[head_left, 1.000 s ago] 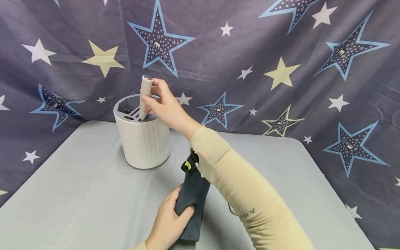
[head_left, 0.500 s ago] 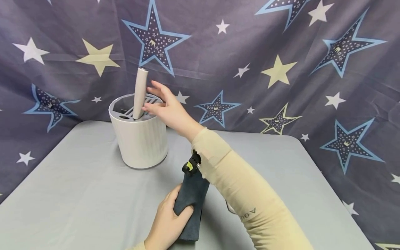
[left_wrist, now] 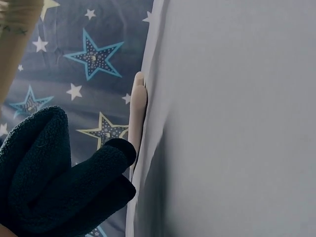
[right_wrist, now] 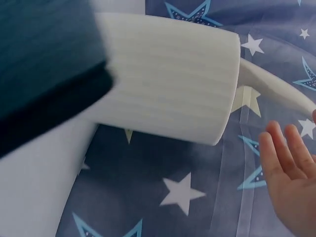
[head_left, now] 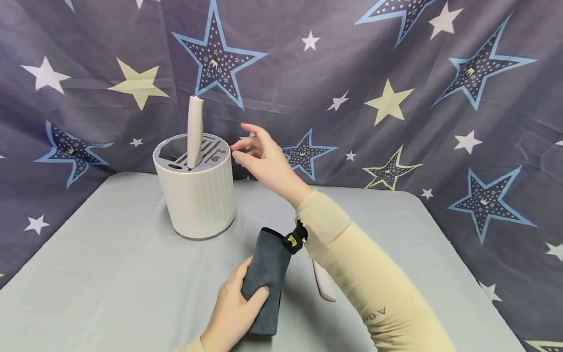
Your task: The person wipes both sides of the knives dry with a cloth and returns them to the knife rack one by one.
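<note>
A white ribbed knife block (head_left: 198, 203) with a grey slotted top stands at the back left of the table. One knife (head_left: 195, 132) sits upright in a slot; only its pale handle shows and the blade is hidden. Just right of the block's rim, my right hand (head_left: 274, 164) is in the air, fingers loosely spread and holding nothing; the right wrist view also shows this hand (right_wrist: 294, 182) apart from the handle (right_wrist: 276, 88). My left hand (head_left: 235, 305) grips a folded dark blue-grey cloth (head_left: 270, 259), thumb on top. The cloth (left_wrist: 64, 187) looks thick and fuzzy in the left wrist view.
Pale handles (head_left: 323, 283) lie on the grey-covered table (head_left: 110, 274) right of the cloth, partly hidden by my right forearm; the left wrist view shows these handles (left_wrist: 138, 106) at the table's surface. A star-patterned curtain (head_left: 272, 58) hangs behind.
My right hand has let go of the knife handle and drawn back to the right. The knife stays standing in the block. The left hand still holds the cloth, nearly unmoved.
</note>
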The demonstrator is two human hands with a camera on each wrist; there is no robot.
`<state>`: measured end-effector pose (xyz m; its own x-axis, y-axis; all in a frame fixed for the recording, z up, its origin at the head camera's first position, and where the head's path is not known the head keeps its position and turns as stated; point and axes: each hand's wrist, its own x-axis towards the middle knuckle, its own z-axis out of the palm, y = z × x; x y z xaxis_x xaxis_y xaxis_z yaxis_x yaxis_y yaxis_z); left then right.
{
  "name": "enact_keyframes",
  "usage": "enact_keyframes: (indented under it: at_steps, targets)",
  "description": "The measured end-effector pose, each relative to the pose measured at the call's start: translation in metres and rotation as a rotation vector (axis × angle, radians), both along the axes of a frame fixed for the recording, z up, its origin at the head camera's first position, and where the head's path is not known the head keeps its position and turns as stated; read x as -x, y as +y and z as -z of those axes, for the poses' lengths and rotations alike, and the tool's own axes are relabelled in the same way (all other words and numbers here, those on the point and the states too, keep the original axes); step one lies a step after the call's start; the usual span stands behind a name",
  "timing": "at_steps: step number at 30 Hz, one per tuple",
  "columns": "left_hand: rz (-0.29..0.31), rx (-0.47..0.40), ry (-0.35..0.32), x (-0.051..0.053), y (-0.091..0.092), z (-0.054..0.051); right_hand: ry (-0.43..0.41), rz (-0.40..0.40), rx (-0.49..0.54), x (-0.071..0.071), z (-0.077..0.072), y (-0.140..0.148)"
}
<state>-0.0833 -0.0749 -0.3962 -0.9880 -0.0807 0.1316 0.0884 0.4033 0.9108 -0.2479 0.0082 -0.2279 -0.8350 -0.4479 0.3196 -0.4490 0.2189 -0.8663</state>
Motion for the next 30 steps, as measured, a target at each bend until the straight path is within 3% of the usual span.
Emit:
enact_keyframes:
  at_steps: [6, 13, 22, 30]
  targets:
    - [-0.012, 0.022, 0.026, 0.001, -0.002, -0.001, 0.044, 0.069, -0.018, -0.007, 0.013, 0.024]
    - [-0.010, 0.035, 0.023, 0.003, -0.006, -0.005, 0.018, 0.143, -0.018, -0.012, 0.031, 0.055]
    - [-0.024, 0.040, 0.005, 0.005, -0.012, -0.008, -0.008, 0.226, -0.008, -0.030, 0.053, 0.084]
    - [-0.026, 0.039, -0.013, 0.005, -0.014, -0.009, -0.021, 0.268, -0.076, -0.042, 0.073, 0.109]
